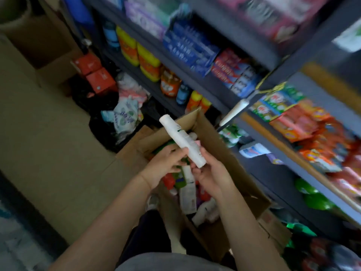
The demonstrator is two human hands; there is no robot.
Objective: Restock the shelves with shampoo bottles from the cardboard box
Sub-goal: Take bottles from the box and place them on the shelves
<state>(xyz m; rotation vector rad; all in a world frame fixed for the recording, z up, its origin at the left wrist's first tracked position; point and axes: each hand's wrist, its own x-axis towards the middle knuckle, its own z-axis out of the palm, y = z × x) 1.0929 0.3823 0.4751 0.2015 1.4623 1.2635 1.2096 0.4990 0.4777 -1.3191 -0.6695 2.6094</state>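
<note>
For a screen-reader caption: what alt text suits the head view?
Both hands, left hand and right hand, hold a white tube-shaped bottle above an open cardboard box of toiletries, beside dark shelves stocked with colourful packages.

White bottle (182,140) with green print; brown cardboard box (218,145); yellow bottles (148,62) with orange labels; dark grey-blue shelves (244,34).

Both hands (187,169) grip white bottle (182,140) — above cardboard box (218,145)
</note>
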